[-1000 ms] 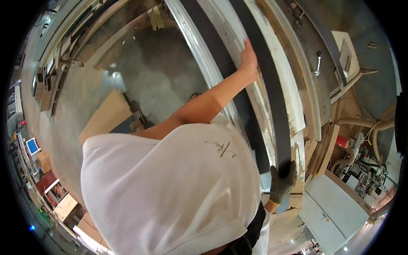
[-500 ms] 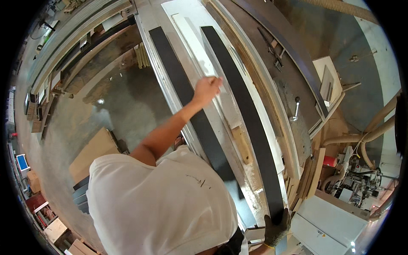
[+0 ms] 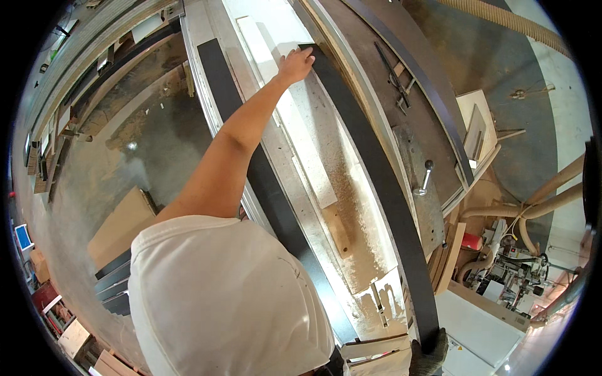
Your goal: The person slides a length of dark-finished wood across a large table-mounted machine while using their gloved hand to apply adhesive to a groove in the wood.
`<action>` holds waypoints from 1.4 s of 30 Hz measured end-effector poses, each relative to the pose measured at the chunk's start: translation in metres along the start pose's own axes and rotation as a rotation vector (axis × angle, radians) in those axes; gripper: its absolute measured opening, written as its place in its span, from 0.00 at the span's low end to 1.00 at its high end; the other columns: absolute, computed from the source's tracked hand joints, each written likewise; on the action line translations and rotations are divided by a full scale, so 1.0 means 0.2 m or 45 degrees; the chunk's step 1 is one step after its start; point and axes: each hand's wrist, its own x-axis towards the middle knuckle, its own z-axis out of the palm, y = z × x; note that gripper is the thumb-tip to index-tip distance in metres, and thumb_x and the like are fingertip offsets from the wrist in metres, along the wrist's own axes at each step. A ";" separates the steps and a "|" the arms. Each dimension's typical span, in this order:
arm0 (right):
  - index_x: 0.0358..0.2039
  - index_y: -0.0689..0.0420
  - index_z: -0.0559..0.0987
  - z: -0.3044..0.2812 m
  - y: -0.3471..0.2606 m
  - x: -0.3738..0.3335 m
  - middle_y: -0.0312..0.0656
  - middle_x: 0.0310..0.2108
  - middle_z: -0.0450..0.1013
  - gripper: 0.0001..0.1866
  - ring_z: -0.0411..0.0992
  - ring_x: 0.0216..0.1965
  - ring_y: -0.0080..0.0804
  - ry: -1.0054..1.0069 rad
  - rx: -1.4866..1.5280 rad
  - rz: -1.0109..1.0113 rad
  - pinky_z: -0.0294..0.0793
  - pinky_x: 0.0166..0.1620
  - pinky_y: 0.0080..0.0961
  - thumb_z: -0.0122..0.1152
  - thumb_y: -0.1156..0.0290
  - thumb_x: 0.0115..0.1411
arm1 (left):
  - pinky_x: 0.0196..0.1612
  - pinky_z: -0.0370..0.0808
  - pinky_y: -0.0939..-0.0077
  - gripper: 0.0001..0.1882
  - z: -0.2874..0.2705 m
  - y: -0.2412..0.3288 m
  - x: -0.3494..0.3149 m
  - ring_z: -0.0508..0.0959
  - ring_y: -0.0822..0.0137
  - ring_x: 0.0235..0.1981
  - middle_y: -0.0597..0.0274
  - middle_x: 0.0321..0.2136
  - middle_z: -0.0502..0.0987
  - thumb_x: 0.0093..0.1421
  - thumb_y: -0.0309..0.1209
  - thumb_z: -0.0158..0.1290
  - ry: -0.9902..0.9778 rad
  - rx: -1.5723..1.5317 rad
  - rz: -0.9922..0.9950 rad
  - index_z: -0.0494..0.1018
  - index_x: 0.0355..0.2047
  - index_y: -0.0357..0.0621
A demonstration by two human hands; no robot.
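Observation:
A long black board runs from far to near on the right part of the machine table. My bare left hand is at its far end, fingers curled over the edge. My right hand, in a dark glove, grips the near end at the bottom of the view; its fingers are partly hidden. A second black board lies to the left, roughly parallel, and my left arm crosses above it. Between the boards lie a white strip and a dusty wooden piece set in the table.
A metal lever with a round knob and a clamp-like tool sit right of the board. Cardboard and stacked dark panels stand on the floor at left. A white cabinet and hoses are at right.
My left hand has moved forward to the right board's far end. That board has shifted right, toward the wooden-edged rail, exposing more of the dusty table. My right hand stays at its near end.

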 end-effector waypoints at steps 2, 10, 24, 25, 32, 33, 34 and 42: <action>0.62 0.67 0.70 -0.01 0.01 0.05 0.63 0.54 0.72 0.43 0.72 0.54 0.60 -0.007 0.211 0.093 0.72 0.58 0.47 0.79 0.56 0.51 | 0.65 0.57 0.31 0.25 0.05 -0.03 0.06 0.67 0.46 0.65 0.48 0.60 0.72 0.70 0.50 0.45 -0.051 0.077 -0.009 0.70 0.63 0.58; 0.63 0.64 0.69 -0.03 0.01 0.26 0.59 0.59 0.70 0.39 0.70 0.57 0.57 -0.157 -0.149 0.018 0.68 0.62 0.45 0.73 0.55 0.58 | 0.65 0.57 0.29 0.24 0.05 -0.01 0.09 0.66 0.45 0.66 0.53 0.60 0.73 0.70 0.50 0.45 -0.144 0.146 -0.078 0.70 0.64 0.65; 0.59 0.63 0.76 0.46 0.59 0.42 0.54 0.59 0.71 0.40 0.70 0.58 0.54 0.127 0.105 -0.070 0.73 0.59 0.42 0.76 0.77 0.41 | 0.64 0.59 0.31 0.21 0.00 0.19 0.10 0.75 0.52 0.59 0.61 0.54 0.79 0.68 0.46 0.50 -0.276 0.283 -0.240 0.75 0.60 0.69; 0.58 0.63 0.76 0.49 0.61 0.43 0.54 0.59 0.71 0.39 0.70 0.58 0.54 0.145 0.044 -0.112 0.73 0.59 0.42 0.77 0.76 0.41 | 0.64 0.59 0.31 0.21 0.00 0.20 0.10 0.75 0.52 0.59 0.61 0.54 0.79 0.68 0.46 0.50 -0.280 0.287 -0.236 0.75 0.60 0.69; 0.57 0.61 0.77 0.64 0.65 0.51 0.55 0.56 0.73 0.39 0.73 0.55 0.54 0.145 -0.032 -0.129 0.73 0.59 0.42 0.76 0.79 0.40 | 0.58 0.67 0.36 0.17 0.03 0.23 0.10 0.77 0.53 0.56 0.60 0.48 0.81 0.68 0.44 0.49 -0.268 0.429 -0.208 0.79 0.52 0.61; 0.57 0.61 0.77 0.67 0.68 0.51 0.55 0.56 0.73 0.39 0.73 0.55 0.54 0.143 -0.031 -0.124 0.73 0.59 0.42 0.76 0.79 0.40 | 0.57 0.68 0.37 0.17 0.04 0.23 0.10 0.77 0.52 0.55 0.60 0.47 0.81 0.68 0.44 0.49 -0.253 0.444 -0.194 0.79 0.52 0.60; 0.57 0.61 0.77 0.70 0.71 0.51 0.55 0.56 0.73 0.39 0.73 0.55 0.53 0.143 -0.011 -0.118 0.73 0.58 0.42 0.75 0.80 0.39 | 0.57 0.68 0.37 0.17 0.05 0.24 0.10 0.77 0.52 0.55 0.60 0.47 0.81 0.68 0.44 0.49 -0.257 0.446 -0.192 0.79 0.52 0.60; 0.57 0.61 0.77 0.83 0.72 0.56 0.53 0.56 0.73 0.40 0.73 0.55 0.51 0.124 0.085 -0.109 0.74 0.58 0.40 0.76 0.82 0.38 | 0.55 0.71 0.38 0.17 0.07 0.24 0.11 0.76 0.51 0.55 0.57 0.47 0.81 0.67 0.45 0.50 -0.261 0.488 -0.207 0.79 0.51 0.58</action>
